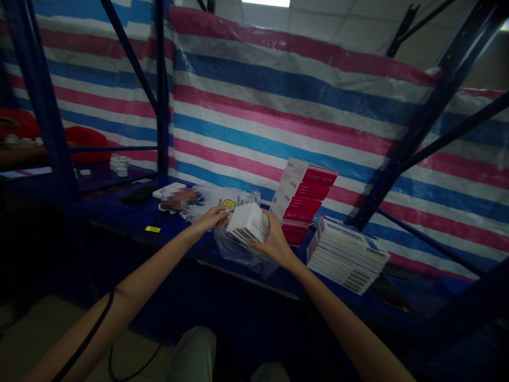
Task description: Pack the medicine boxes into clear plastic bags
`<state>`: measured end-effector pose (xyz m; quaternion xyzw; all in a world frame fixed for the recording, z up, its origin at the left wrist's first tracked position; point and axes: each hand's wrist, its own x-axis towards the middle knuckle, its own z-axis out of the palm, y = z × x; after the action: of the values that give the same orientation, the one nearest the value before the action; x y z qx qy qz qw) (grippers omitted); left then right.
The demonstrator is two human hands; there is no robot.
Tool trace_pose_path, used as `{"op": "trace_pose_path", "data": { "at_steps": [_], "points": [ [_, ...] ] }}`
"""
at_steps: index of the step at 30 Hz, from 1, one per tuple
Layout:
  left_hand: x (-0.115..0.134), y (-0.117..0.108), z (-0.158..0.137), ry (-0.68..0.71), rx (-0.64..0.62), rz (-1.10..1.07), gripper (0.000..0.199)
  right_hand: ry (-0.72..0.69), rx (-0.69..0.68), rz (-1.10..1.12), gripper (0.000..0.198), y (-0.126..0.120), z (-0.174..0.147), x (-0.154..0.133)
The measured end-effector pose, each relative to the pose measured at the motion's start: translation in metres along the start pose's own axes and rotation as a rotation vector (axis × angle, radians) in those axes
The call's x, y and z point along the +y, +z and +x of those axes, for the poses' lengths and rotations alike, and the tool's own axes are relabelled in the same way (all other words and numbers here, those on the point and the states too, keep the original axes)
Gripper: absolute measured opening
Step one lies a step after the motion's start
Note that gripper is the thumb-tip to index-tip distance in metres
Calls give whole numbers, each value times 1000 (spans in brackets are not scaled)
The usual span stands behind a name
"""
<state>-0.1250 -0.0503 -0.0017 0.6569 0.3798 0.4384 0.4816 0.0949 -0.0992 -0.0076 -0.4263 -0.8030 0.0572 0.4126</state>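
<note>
A stack of small white boxes (245,220) with fine print on the sides is held above the front of the shelf. My right hand (273,240) wraps around its right side, thumb low and fingers behind. At its left edge, my left hand (213,217) is closed in a pinch; what lies between the fingertips is too small to make out. Under and around the boxes spreads a clear plastic bag (234,249). Behind my left hand is crumpled plastic wrapping (212,196) with a yellow smiley print.
To the right stand a tall stack of red-and-white boxes (304,204) and a tilted row of flat white boxes (345,257). A yellow label (152,229), a dark phone-like slab (139,193) and white jars (120,167) lie left. Blue metal posts (161,95) frame the shelf.
</note>
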Motion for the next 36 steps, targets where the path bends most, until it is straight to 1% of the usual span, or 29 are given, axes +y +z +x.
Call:
{"op": "trace_pose_path", "data": {
  "at_steps": [3, 7, 9, 11, 13, 16, 19, 20, 22, 23, 25, 27, 29, 30, 31, 33, 34, 36],
  "points": [
    [-3, 0, 4, -18, 9, -16, 20, 20, -33, -86, 92, 1, -2, 2],
    [-7, -4, 11, -7, 24, 124, 29, 64, -57, -183, 100, 5, -2, 2],
    [-12, -5, 17, -9, 98, 257, 30, 62, -97, -231, 98, 7, 0, -1],
    [-17, -4, 22, -10, 214, 402, 29, 46, -141, -302, 94, 9, 2, -4],
    [-22, -1, 27, -9, 307, 483, 28, 13, -179, -384, 89, 11, 4, -8],
    [-23, 4, 30, 19, 384, 487, 33, -6, -222, -461, 86, 16, 8, -10],
    [-17, 7, 25, 112, 449, 429, 39, 90, -233, -482, 87, 20, 13, -5],
    [-14, 8, 23, 145, 442, 388, 39, 123, -246, -479, 86, 20, 14, -3],
    [-9, 9, 18, 179, 374, 299, 38, 163, -306, -442, 83, 16, 16, 2],
    [-6, 9, 15, 180, 326, 270, 38, 160, -353, -407, 81, 11, 17, 3],
    [-2, 7, 11, 167, 251, 279, 37, 91, -427, -337, 78, -3, 14, 4],
    [1, 4, 6, 173, 238, 381, 37, -37, -427, -314, 73, -21, 7, 3],
    [4, 1, 2, 211, 275, 566, 39, -139, -344, -368, 61, -40, -5, 1],
    [6, 1, 0, 232, 298, 657, 40, -160, -303, -411, 52, -47, -11, 1],
    [7, 1, -1, 248, 313, 728, 39, -165, -285, -450, 42, -54, -18, 1],
    [9, 5, -1, 260, 308, 787, 36, -139, -319, -482, 28, -61, -31, 3],
    [9, 7, 0, 258, 292, 778, 36, -113, -355, -472, 26, -62, -36, 4],
    [9, 12, 4, 256, 254, 728, 35, -42, -429, -429, 28, -63, -43, 8]
  ]
}}
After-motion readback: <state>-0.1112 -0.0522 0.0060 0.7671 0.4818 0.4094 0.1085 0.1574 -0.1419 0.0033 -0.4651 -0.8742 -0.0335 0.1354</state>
